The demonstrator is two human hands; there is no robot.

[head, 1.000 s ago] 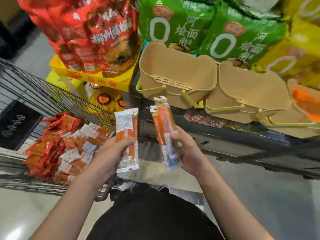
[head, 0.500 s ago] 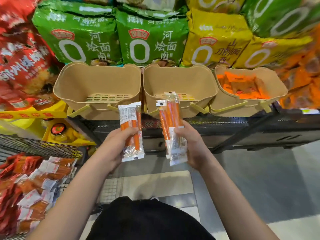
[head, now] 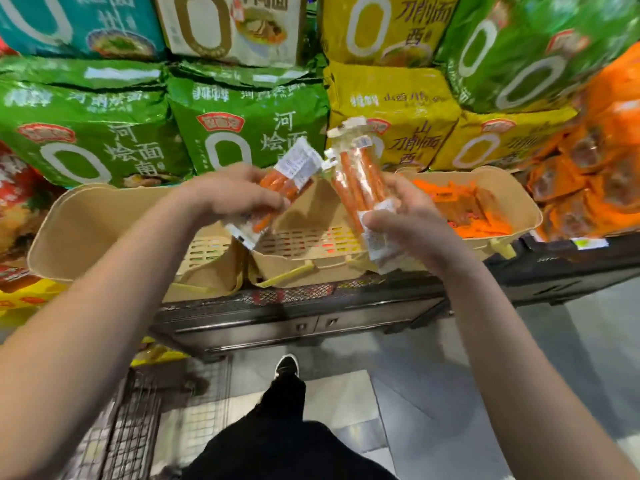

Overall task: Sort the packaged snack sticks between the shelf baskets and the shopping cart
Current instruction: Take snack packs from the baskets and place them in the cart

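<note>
While both hands hover over the middle basket (head: 311,268), the left hand (head: 225,197) grips a short pack (head: 280,188) and the right hand (head: 401,216) a long pack (head: 360,181); placing seems underway, and next each needs release into its matching basket.

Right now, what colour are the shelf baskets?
Tan or beige baskets, with paler yellowish handles, seen in the head view.
</note>
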